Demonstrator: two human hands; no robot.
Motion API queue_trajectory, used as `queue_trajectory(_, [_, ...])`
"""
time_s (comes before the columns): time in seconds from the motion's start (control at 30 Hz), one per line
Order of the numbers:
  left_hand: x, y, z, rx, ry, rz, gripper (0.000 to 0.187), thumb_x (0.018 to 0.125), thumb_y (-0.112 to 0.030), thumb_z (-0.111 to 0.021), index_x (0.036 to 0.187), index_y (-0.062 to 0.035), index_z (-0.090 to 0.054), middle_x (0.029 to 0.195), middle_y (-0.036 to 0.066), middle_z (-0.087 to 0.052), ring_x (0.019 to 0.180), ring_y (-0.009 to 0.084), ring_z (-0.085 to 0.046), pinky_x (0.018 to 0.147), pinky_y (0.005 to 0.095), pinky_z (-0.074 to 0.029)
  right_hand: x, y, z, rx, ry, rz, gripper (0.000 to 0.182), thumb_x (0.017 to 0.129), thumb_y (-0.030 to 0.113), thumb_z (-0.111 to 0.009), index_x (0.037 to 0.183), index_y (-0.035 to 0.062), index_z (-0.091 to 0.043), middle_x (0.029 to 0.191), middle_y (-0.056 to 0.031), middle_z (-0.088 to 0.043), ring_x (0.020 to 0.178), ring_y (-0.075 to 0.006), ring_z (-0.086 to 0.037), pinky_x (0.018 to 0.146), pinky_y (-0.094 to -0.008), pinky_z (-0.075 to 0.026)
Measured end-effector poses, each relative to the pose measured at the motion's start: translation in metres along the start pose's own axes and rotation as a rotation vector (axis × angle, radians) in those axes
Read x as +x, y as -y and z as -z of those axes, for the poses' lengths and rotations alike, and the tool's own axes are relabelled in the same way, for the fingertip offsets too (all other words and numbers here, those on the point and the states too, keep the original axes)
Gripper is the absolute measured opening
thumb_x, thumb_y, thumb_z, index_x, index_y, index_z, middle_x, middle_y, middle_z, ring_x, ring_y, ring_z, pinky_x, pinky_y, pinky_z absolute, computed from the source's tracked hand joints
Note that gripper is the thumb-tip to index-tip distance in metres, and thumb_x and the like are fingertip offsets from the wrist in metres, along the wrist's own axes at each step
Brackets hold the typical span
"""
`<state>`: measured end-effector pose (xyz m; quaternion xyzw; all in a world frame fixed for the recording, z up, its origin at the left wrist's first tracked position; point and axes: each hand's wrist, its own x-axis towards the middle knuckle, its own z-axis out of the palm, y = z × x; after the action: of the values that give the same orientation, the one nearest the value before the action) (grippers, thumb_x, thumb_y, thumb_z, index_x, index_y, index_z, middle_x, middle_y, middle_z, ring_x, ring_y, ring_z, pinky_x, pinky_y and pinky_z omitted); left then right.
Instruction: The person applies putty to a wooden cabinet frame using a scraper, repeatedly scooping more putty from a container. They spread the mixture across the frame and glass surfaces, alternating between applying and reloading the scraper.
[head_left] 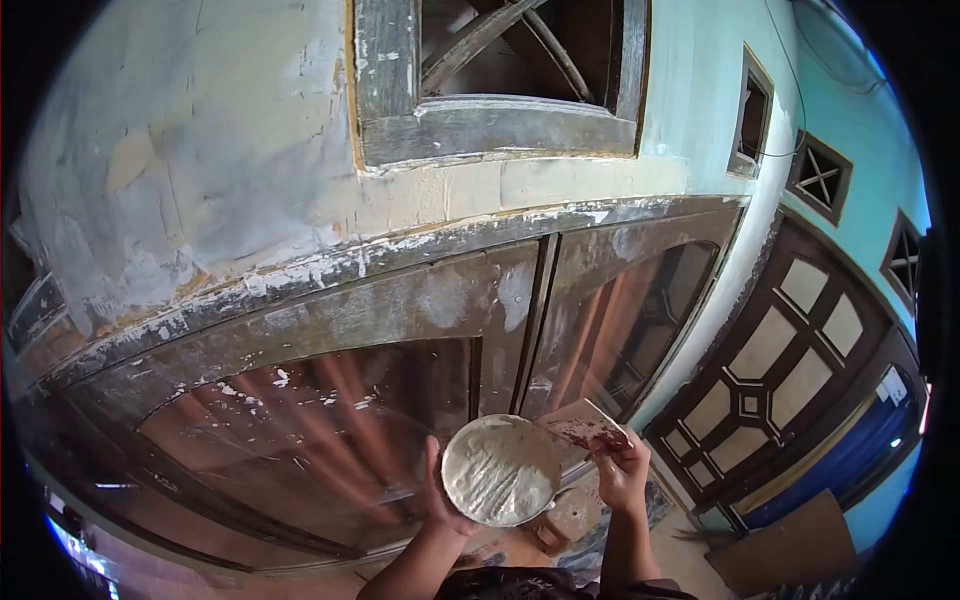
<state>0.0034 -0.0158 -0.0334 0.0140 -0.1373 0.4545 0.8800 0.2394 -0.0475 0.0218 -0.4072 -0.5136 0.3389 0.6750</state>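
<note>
two bare forearms rise from six o'clock toward the middle of the frame. behind them stands a weathered grey wooden window frame (400, 300) with reddish glass panes, smeared and flecked with white filler. above it, from ten to twelve o'clock, runs a patchy white plastered wall (220, 140), and a dark brown panelled door (770, 380) sits at four o'clock against a turquoise wall.

the left hand (440, 495) comes up with the palm turned toward the glass and cups a round shallow dish coated in white putty (500, 470); its fingers are hidden behind the dish, and only the thumb shows, pressed along the dish's nine o'clock rim. the dish faces the camera, tilted back slightly, just below frame centre.

the right hand (622, 468) is curled closed, its fingers pinching a flat putty-stained scraper blade (582, 425). the blade's long axis runs from four toward ten o'clock, and its broad edge lies beside the dish's upper right rim; whether they touch, i cannot tell.
</note>
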Motion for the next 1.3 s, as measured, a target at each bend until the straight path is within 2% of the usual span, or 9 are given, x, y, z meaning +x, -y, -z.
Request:
queue_trajectory(0.43, [-0.018, -0.016, -0.019, 0.005, -0.069, -0.013, 0.088, 0.097, -0.073, -0.035, 0.147, -0.0017, -0.047, 0.147, 0.024, -0.051, 0.132, 0.0447, -0.052, 0.106, 0.0619, -0.046, -0.013, 0.012, -0.025, -0.261, 0.063, 0.026, 0.015, 0.091, -0.008, -0.065, 0.105, -0.0036, -0.068, 0.095, -0.0033, -0.067, 0.089, -0.0100, -0.061, 0.080, -0.0254, -0.049])
queue_trajectory(0.53, [-0.022, -0.020, -0.022, 0.027, -0.033, -0.001, 0.086, 0.098, -0.072, -0.035, 0.146, -0.0015, -0.048, 0.145, 0.023, -0.053, 0.131, 0.0428, -0.053, 0.105, 0.0595, -0.048, -0.008, 0.027, -0.041, -0.435, 0.239, 0.300, 0.021, 0.088, -0.012, -0.064, 0.104, -0.0019, -0.070, 0.107, -0.0151, -0.075, 0.100, -0.0246, -0.073, 0.086, -0.0322, -0.056])
queue_trajectory(0.57, [-0.023, -0.022, -0.023, 0.068, -0.047, -0.008, 0.085, 0.098, -0.071, -0.035, 0.146, -0.0016, -0.048, 0.144, 0.023, -0.053, 0.130, 0.0421, -0.054, 0.105, 0.0586, -0.048, -0.010, 0.037, -0.046, -0.556, 0.257, 0.258, 0.028, 0.082, -0.015, -0.064, 0.104, -0.0002, -0.072, 0.113, -0.0193, -0.074, 0.108, -0.0322, -0.072, 0.091, -0.0373, -0.057])
queue_trajectory(0.7, [-0.027, -0.028, -0.026, 0.064, -0.080, 0.020, 0.083, 0.099, -0.069, -0.036, 0.146, -0.0015, -0.047, 0.143, 0.021, -0.055, 0.129, 0.0393, -0.056, 0.105, 0.0558, -0.048, -0.016, 0.041, -0.054, -0.682, 0.276, 0.416, 0.039, 0.071, -0.015, -0.067, 0.105, 0.0016, -0.074, 0.110, -0.0169, -0.075, 0.108, -0.0337, -0.072, 0.094, -0.0403, -0.057])
queue_trajectory(0.83, [-0.032, -0.027, -0.037, 0.028, -0.076, 0.057, 0.084, 0.099, -0.069, -0.036, 0.147, -0.0011, -0.046, 0.143, 0.021, -0.054, 0.128, 0.0394, -0.055, 0.107, 0.0554, -0.047, -0.022, 0.049, -0.058, -0.765, 0.290, 0.488, 0.036, 0.072, -0.011, -0.069, 0.105, 0.0015, -0.074, 0.110, -0.0159, -0.075, 0.107, -0.0337, -0.072, 0.093, -0.0405, -0.057])
queue_trajectory(1.0, [-0.046, -0.032, -0.042, -0.004, -0.122, 0.123, 0.087, 0.098, -0.071, -0.035, 0.148, -0.0003, -0.044, 0.145, 0.023, -0.052, 0.131, 0.0415, -0.053, 0.109, 0.0576, -0.044, -0.030, 0.051, -0.058, -0.805, 0.256, 0.458, 0.039, 0.072, -0.013, -0.066, 0.107, 0.0010, -0.073, 0.110, -0.0167, -0.075, 0.108, -0.0345, -0.071, 0.093, -0.0406, -0.057])
queue_trajectory(1.07, [-0.051, -0.033, -0.038, -0.025, -0.113, 0.119, 0.089, 0.097, -0.073, -0.034, 0.148, -0.0003, -0.043, 0.147, 0.023, -0.050, 0.132, 0.0422, -0.052, 0.110, 0.0589, -0.043, -0.034, 0.042, -0.053, -0.804, 0.217, 0.330, 0.042, 0.071, -0.014, -0.064, 0.109, 0.0004, -0.072, 0.112, -0.0174, -0.074, 0.107, -0.0345, -0.072, 0.094, -0.0397, -0.056])
queue_trajectory(1.23, [-0.060, -0.032, -0.042, -0.121, 0.018, 0.128, 0.096, 0.095, -0.078, -0.031, 0.151, -0.0011, -0.039, 0.151, 0.026, -0.045, 0.136, 0.0460, -0.047, 0.110, 0.0625, -0.042, -0.047, 0.009, -0.037, -0.809, 0.073, 0.025, 0.033, 0.086, -0.008, -0.066, 0.116, 0.0052, -0.071, 0.110, -0.0195, -0.073, 0.106, -0.0354, -0.071, 0.089, -0.0372, -0.055])
queue_trajectory(1.3, [-0.064, -0.034, -0.040, -0.125, 0.017, 0.126, 0.096, 0.094, -0.078, -0.031, 0.152, -0.0010, -0.038, 0.151, 0.026, -0.044, 0.135, 0.0464, -0.048, 0.109, 0.0625, -0.042, -0.053, 0.002, -0.030, -0.842, 0.033, -0.024, 0.031, 0.086, -0.006, -0.067, 0.115, 0.0049, -0.071, 0.109, -0.0202, -0.073, 0.104, -0.0357, -0.071, 0.086, -0.0365, -0.055])
